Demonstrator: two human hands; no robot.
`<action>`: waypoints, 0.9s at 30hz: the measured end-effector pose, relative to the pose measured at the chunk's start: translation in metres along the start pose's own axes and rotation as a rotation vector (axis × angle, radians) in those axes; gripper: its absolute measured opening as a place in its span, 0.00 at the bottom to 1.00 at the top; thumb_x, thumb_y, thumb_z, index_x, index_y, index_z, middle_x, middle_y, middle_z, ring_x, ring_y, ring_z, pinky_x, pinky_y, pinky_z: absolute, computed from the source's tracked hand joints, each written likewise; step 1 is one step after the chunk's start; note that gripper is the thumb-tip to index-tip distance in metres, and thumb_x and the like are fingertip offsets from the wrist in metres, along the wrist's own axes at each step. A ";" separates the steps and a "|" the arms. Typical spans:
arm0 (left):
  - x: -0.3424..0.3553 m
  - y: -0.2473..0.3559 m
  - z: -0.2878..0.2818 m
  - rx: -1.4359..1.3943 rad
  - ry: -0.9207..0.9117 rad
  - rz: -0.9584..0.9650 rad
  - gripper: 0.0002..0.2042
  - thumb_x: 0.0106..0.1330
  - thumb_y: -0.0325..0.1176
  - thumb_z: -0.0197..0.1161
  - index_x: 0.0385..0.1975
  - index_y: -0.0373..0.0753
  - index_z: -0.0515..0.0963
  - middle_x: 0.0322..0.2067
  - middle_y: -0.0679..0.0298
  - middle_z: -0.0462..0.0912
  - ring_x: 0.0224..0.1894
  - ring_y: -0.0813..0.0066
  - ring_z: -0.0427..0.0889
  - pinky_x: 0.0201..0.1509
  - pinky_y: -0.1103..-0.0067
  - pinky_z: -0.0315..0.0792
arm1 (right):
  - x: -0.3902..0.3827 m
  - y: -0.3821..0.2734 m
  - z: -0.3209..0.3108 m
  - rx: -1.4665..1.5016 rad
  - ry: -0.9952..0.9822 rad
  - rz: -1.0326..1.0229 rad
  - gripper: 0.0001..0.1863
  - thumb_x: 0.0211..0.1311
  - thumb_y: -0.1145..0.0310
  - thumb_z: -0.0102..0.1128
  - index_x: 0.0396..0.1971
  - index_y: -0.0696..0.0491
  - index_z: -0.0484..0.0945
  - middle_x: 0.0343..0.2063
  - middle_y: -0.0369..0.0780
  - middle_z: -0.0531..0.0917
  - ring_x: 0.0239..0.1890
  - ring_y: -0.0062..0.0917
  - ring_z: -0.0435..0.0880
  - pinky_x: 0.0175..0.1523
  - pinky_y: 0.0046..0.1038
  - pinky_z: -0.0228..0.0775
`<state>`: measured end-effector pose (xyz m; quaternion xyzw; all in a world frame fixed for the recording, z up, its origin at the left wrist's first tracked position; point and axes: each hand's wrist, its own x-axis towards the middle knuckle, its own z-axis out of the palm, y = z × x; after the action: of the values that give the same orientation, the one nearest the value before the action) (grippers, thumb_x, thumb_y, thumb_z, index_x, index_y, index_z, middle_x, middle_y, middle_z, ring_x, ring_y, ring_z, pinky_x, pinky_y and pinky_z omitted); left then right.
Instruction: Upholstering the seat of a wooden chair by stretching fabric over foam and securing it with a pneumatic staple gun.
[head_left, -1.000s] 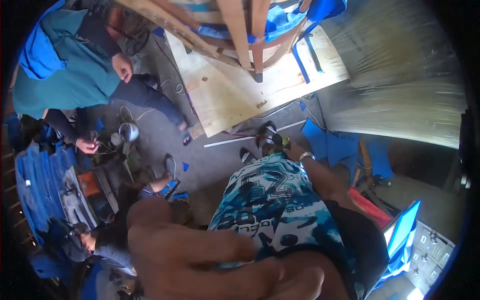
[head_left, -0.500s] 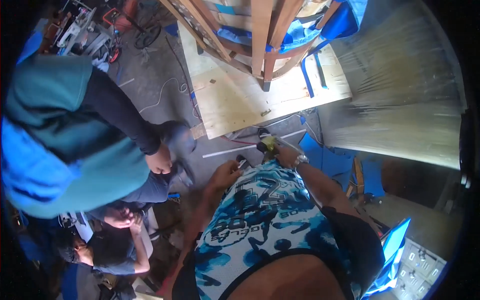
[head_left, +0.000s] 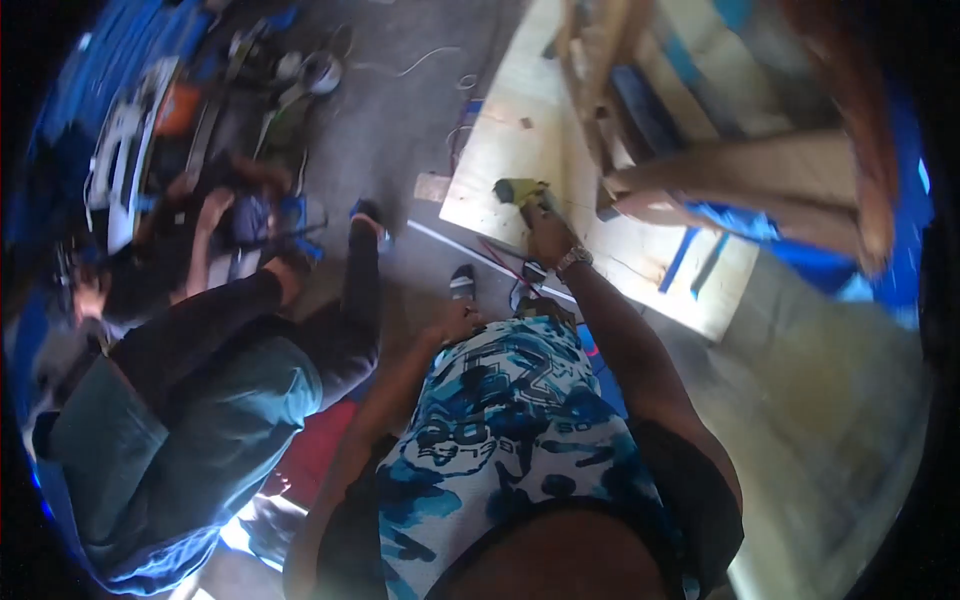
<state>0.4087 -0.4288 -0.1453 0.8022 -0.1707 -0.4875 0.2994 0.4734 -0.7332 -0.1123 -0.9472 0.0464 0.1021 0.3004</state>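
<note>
Floor [head_left: 400, 110]: grey, opening toward 11 o'clock between the board and the co-workers.
Plywood board [head_left: 500, 140]: at 1 o'clock, its near edge slanting down toward 4.
Wooden frame [head_left: 750, 170]: on the board, at 2 o'clock.
Right hand [head_left: 550, 235]: arm stretched to 1 o'clock, fingers closed around the tool's handle.
Yellow-green tool [head_left: 520, 190]: above the board's near-left corner, nose toward 11.
Left hand [head_left: 460, 320]: near the shirt; blurred, grip cannot be told.

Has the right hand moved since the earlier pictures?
Yes. The right hand, gripping a yellow-green tool, has moved forward: earlier short of the pale wooden board, it now overlaps that board in view.
</note>
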 end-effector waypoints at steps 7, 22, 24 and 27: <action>-0.092 -0.133 0.048 -0.041 0.327 -0.761 0.19 0.67 0.46 0.65 0.44 0.35 0.83 0.43 0.45 0.85 0.45 0.51 0.86 0.51 0.59 0.78 | 0.033 -0.020 -0.024 -0.377 0.186 -0.170 0.26 0.64 0.69 0.61 0.63 0.55 0.75 0.53 0.55 0.81 0.53 0.52 0.80 0.59 0.49 0.74; -0.022 -0.064 0.098 -0.527 0.235 -0.466 0.14 0.70 0.43 0.65 0.43 0.39 0.82 0.35 0.49 0.85 0.44 0.58 0.87 0.47 0.60 0.79 | 0.167 -0.096 -0.014 -0.494 -0.136 -0.341 0.29 0.72 0.48 0.54 0.63 0.52 0.75 0.63 0.51 0.76 0.68 0.51 0.71 0.69 0.57 0.64; -0.008 -0.063 0.097 -0.502 0.186 -0.458 0.16 0.71 0.45 0.63 0.48 0.40 0.81 0.42 0.48 0.84 0.49 0.52 0.85 0.52 0.58 0.77 | 0.161 -0.093 -0.006 -0.464 -0.097 -0.298 0.31 0.73 0.44 0.51 0.65 0.50 0.75 0.70 0.51 0.70 0.74 0.54 0.62 0.72 0.65 0.54; 0.018 -0.081 0.096 -0.304 0.028 -0.387 0.23 0.73 0.50 0.58 0.58 0.39 0.78 0.57 0.45 0.82 0.60 0.42 0.81 0.64 0.54 0.74 | 0.144 -0.100 -0.001 -0.475 -0.018 -0.253 0.33 0.74 0.41 0.47 0.67 0.47 0.74 0.76 0.52 0.59 0.78 0.58 0.51 0.74 0.71 0.39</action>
<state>0.3309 -0.4074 -0.2432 0.7724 0.0657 -0.5447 0.3199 0.6283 -0.6561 -0.0877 -0.9884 -0.1004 0.0803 0.0807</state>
